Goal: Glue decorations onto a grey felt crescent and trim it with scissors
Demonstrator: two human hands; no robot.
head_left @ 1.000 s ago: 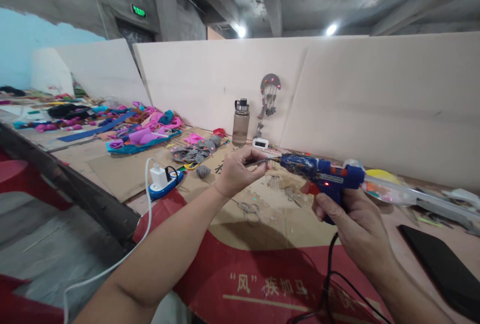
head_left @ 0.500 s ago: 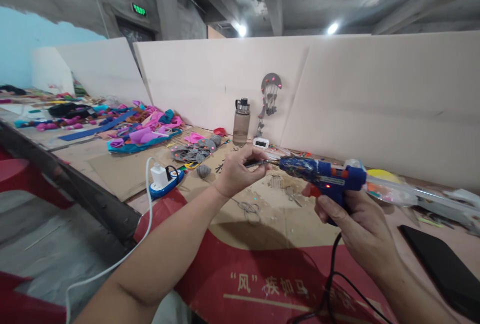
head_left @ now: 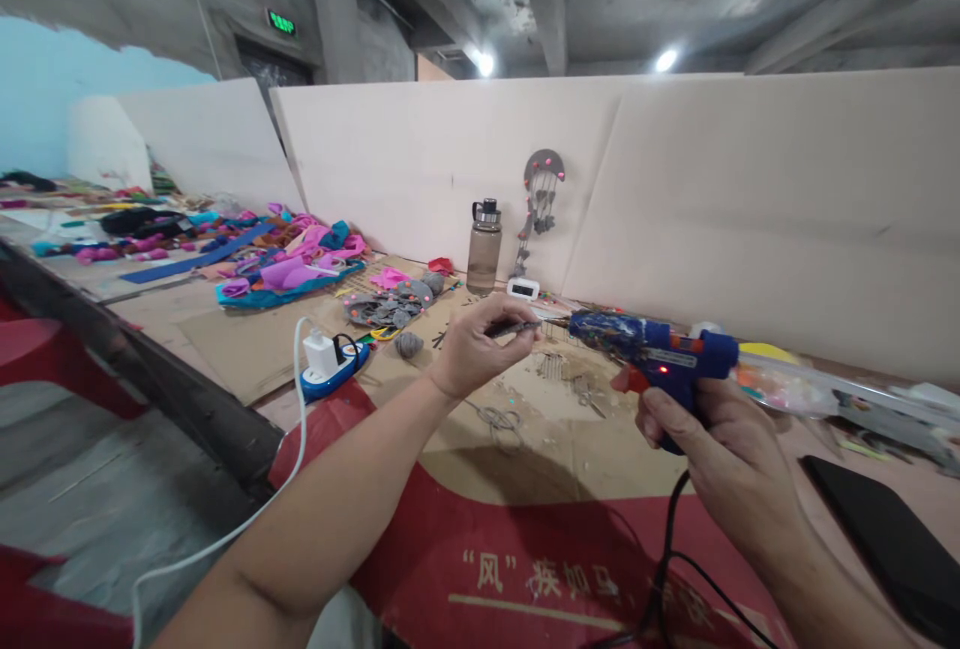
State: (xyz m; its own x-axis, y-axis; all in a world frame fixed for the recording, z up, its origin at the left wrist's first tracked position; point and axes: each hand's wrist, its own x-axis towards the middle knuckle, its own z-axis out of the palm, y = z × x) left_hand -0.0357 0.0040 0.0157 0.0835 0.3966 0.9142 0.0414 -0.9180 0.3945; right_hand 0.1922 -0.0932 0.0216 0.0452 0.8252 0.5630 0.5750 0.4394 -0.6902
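Observation:
My right hand [head_left: 712,424] grips a blue hot glue gun [head_left: 652,344], its red light lit and a clear glue stick [head_left: 847,391] running out of its back. The gun's nozzle points left, close to the fingers of my left hand [head_left: 484,344]. Between thumb and fingers, that hand pinches a small dark grey piece [head_left: 510,328], perhaps felt; most of it is hidden by the fingers. On the cardboard below lies a loose loop of grey cord [head_left: 499,422]. A pair of scissors [head_left: 591,399] rests under the gun.
A water bottle [head_left: 484,247] stands by the white board [head_left: 390,149], near a hanging grey moon ornament [head_left: 544,169]. Grey felt pieces [head_left: 390,304], a yarn ball [head_left: 408,344] and a blue power strip [head_left: 337,374] lie left. A black phone [head_left: 877,529] lies right; a black cord [head_left: 664,559] trails below the gun.
The glue gun has shifted slightly right, and its nozzle has drawn a little away from the grey piece. My left hand stays nearly still, still pinching.

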